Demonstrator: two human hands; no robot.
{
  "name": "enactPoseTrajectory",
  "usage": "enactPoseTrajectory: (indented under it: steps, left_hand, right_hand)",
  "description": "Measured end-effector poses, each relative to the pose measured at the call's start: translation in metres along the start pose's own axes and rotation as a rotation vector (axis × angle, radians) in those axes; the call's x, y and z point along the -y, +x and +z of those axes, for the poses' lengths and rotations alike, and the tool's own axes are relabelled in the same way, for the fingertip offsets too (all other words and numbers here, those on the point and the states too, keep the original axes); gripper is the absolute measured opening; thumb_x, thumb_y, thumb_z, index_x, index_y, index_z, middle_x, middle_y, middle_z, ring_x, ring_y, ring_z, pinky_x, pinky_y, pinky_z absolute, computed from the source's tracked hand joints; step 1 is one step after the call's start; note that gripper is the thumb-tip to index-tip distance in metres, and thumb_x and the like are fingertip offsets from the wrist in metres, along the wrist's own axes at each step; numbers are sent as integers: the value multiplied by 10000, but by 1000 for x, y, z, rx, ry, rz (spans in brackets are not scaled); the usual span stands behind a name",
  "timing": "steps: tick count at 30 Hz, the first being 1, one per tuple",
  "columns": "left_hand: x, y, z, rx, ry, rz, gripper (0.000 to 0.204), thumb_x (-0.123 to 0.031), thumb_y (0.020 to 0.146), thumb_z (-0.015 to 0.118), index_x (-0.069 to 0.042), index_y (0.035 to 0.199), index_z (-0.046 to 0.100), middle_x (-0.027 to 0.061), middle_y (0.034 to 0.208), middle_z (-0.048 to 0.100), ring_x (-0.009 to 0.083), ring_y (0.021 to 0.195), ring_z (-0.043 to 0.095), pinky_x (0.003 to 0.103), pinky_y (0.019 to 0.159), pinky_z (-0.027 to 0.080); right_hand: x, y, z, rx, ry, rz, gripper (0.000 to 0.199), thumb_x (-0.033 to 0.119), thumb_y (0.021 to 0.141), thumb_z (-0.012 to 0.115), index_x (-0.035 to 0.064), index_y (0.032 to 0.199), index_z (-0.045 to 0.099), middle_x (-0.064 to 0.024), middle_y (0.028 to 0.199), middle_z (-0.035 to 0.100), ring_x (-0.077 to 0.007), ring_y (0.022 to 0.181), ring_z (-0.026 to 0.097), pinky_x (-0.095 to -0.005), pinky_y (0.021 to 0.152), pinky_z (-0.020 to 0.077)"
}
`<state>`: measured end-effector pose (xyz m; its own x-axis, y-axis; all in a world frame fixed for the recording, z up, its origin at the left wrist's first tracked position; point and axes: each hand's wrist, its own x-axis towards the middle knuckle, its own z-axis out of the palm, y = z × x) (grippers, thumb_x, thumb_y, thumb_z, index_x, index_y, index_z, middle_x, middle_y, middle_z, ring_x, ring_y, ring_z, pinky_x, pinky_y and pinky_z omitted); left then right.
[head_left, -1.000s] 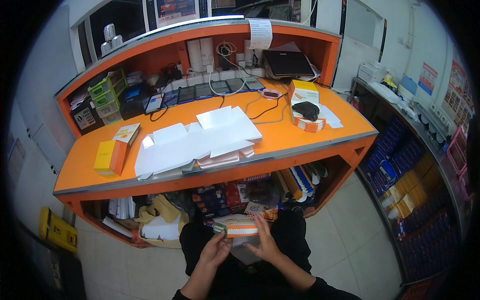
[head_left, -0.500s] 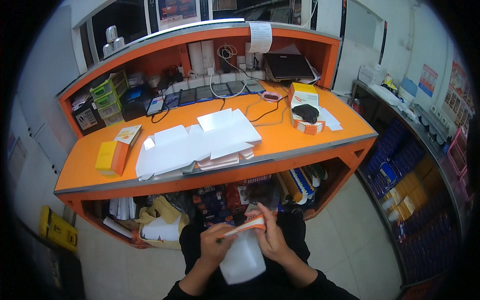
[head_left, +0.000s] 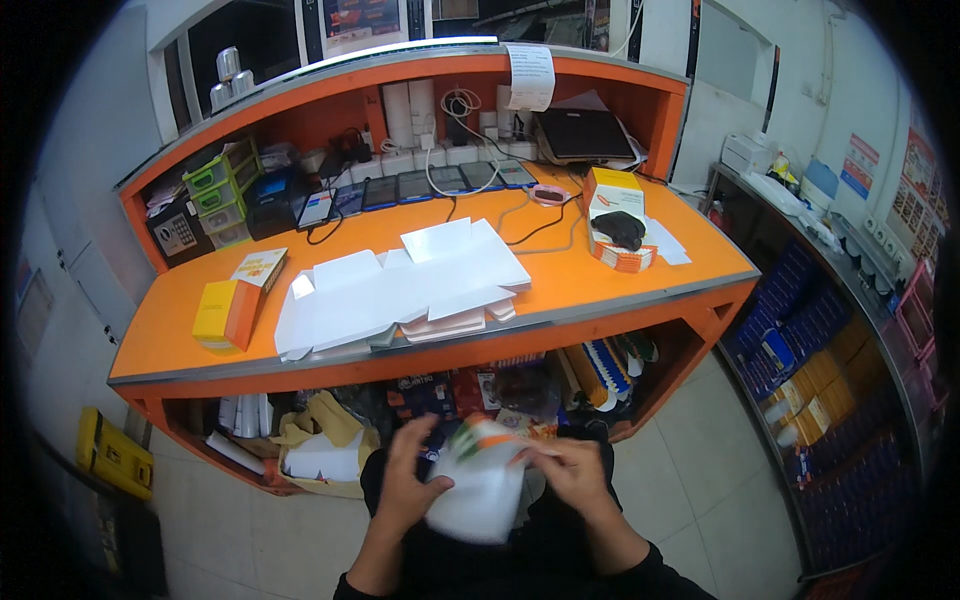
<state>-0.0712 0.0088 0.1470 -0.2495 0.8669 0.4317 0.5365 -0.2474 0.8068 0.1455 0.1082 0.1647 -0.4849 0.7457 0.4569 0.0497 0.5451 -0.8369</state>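
Over my lap is a small white cardboard carton [head_left: 475, 500] with orange and green print toward its far end, blurred by motion. My right hand [head_left: 575, 475] pinches its far right edge. At the carton's left side is my left hand [head_left: 408, 485], fingers stretched and spread; its thumb reaches to the white panel, and whether it presses on it I cannot tell. On the orange counter [head_left: 370, 225] beyond lies a stack of flat white carton blanks [head_left: 390, 285]. Folded yellow-and-orange cartons [head_left: 225, 315] stand to its left.
A yellow carton [head_left: 612, 190] and a black item [head_left: 620, 230] are at the counter's right. Several phones [head_left: 415, 185] with cables line the back, near green drawers [head_left: 215, 190]. Below are shelves with a box of papers [head_left: 325, 455]. A metal side table [head_left: 800, 220] stands right.
My left hand has let go of the carton's printed edge and spread its fingers. My right hand has shifted right, still holding the carton, which has tilted and blurred.
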Motion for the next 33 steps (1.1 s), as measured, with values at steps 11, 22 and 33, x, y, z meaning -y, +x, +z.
enactPoseTrajectory:
  steps: [11, 22, 33]
  left_hand:
    - [15, -16, -15, 32, -975, -233, 505, -241, 843, 612, -18, 1249, 410, 140, 1092, 582, 224, 1022, 577, 331, 888, 467]
    - [28, 12, -185, -1240, -366, 41, 446, -212, 927, 473, -13, 1314, 376, 137, 1266, 469, 238, 1140, 483, 394, 951, 404]
    - [96, 77, -279, -954, 1069, 71, 622, 4, 744, 585, -65, 1328, 383, 144, 1277, 456, 328, 1221, 417, 435, 989, 368]
  right_hand:
    - [-8, -30, 40, 91, 1121, 483, 296, 192, 923, 534, -9, 1140, 533, -117, 1106, 605, -210, 1023, 597, -352, 885, 469]
    - [-44, -25, 34, 299, 1095, 597, 430, 352, 981, 370, -7, 1165, 517, -62, 891, 568, -119, 757, 560, -231, 654, 474]
    - [-20, -9, 51, 455, 553, 314, 210, 157, 905, 565, 24, 1061, 613, -46, 908, 618, -108, 779, 581, -232, 707, 472]
